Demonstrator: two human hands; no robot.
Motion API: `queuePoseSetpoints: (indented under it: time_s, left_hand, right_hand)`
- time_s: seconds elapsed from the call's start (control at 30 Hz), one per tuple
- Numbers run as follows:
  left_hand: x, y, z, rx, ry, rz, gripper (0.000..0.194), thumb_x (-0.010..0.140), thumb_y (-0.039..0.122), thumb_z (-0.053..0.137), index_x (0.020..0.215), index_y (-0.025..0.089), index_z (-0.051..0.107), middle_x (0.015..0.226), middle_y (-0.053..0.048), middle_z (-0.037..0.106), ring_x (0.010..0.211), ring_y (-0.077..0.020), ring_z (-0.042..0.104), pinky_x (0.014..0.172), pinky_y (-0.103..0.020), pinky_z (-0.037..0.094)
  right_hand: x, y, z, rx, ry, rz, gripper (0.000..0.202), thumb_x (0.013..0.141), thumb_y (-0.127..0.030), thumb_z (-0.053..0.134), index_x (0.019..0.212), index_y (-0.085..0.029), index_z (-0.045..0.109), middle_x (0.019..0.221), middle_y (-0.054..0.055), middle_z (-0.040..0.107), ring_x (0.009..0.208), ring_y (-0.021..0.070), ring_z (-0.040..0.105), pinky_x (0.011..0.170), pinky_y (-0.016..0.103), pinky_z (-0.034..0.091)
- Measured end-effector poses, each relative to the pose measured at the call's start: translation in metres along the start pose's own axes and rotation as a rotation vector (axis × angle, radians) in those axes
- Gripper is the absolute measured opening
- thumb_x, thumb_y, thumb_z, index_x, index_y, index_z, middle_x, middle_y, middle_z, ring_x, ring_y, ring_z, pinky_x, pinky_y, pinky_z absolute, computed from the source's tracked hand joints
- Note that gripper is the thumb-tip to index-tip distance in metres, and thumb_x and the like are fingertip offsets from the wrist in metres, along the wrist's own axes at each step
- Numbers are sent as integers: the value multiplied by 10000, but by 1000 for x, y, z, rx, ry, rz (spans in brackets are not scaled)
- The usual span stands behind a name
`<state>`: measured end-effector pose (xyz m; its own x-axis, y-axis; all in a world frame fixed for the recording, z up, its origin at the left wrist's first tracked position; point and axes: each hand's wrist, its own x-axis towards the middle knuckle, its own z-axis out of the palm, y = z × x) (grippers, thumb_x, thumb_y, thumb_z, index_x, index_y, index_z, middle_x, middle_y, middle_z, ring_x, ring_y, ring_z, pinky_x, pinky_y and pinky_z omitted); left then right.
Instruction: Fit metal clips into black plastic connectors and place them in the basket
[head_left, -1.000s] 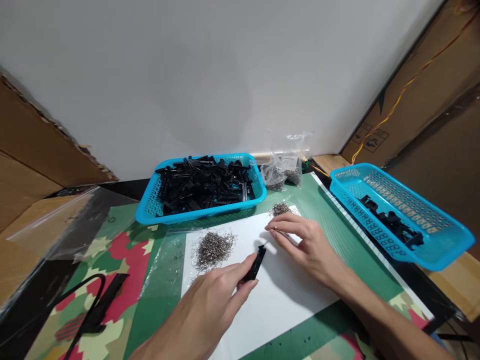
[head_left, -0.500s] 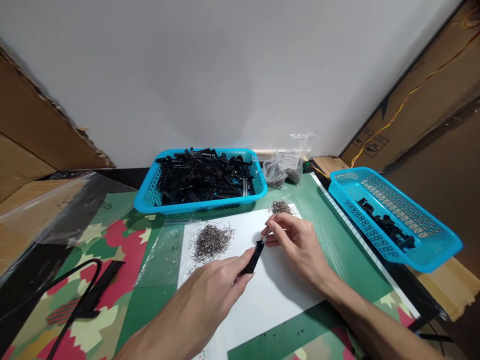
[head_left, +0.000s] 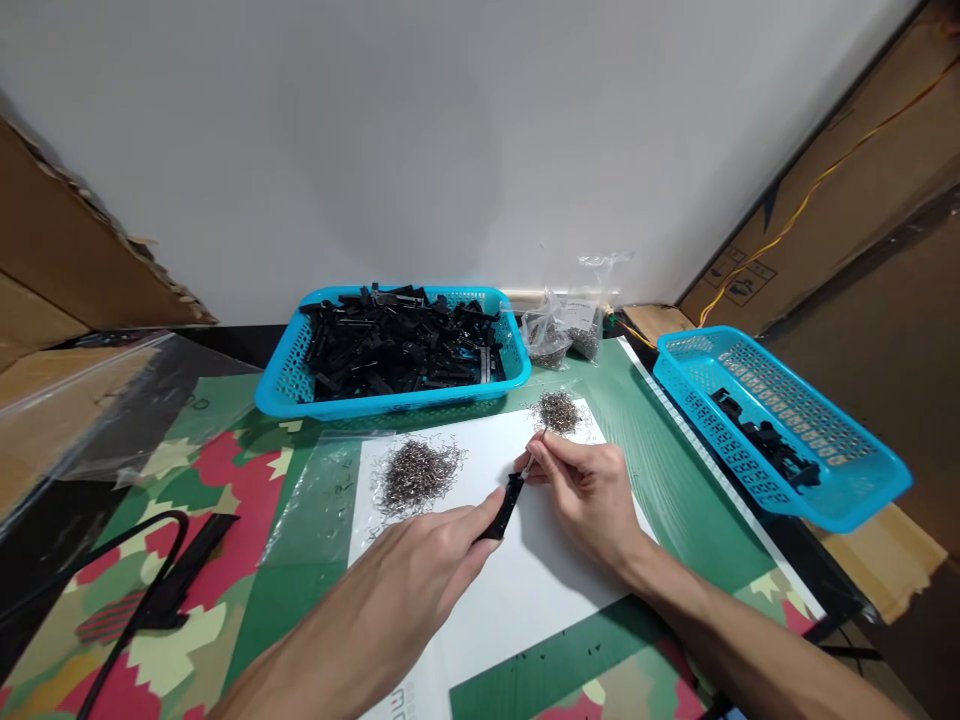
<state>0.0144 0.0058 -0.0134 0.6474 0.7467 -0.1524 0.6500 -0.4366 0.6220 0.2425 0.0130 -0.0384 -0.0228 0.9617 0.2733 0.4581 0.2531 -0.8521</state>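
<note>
Over the white sheet (head_left: 517, 620), my left hand (head_left: 442, 555) is closed around a black plastic part (head_left: 505, 508), tilted with its upper end toward the right. My right hand (head_left: 581, 485) pinches a thin metal tool (head_left: 529, 464), whose tip meets the upper end of that part. A large pile of small metal pieces (head_left: 418, 474) lies left of my hands, and a smaller pile (head_left: 558, 411) lies just beyond my right fingertips. Whether the tool's tip holds a small piece is too small to tell.
Behind the sheet stands a blue basket (head_left: 390, 404) heaped with black parts. Another blue basket (head_left: 862, 500) at the right holds several black parts. Plastic bags of metal pieces (head_left: 562, 335) rest by the wall. A black cable (head_left: 184, 540) and black strip (head_left: 202, 570) lie left.
The view has shifted slightly, so the baskets and sheet appear a little higher and farther left. Both hands keep their grips, and the tool stays at the black part's upper end.
</note>
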Motion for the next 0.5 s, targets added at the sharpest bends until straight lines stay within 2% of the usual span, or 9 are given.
queuePoseSetpoints:
  time_s: [0.17,0.33,0.5]
  left_hand:
    - [3,0,-1,-13,0,-8,459,1127,352,423,1575,345,521,1170,-59,799,1030,-277,784,797,-324,547]
    - [5,-2,0,-19,-5,4,472,1131,351,402,1591,335,509,1226,-70,794,1087,-285,778,826,-331,557]
    - [6,1,-3,-3,64,14,440,1113,336,452,1530,326,591,1299,-56,792,1136,-285,774,849,-325,595]
  right_hand:
    - [-3,2,5,-9,22,-12,388,1090,-399,517,843,-201,742,744,65,743,654,198,703,656,309,589]
    - [-3,0,7,-12,26,-94,333,1089,-309,511,858,-202,727,765,49,761,610,160,667,630,267,538]
    - [2,-2,6,47,15,-62,341,1094,-307,513,838,-201,712,754,33,747,647,152,682,647,246,531]
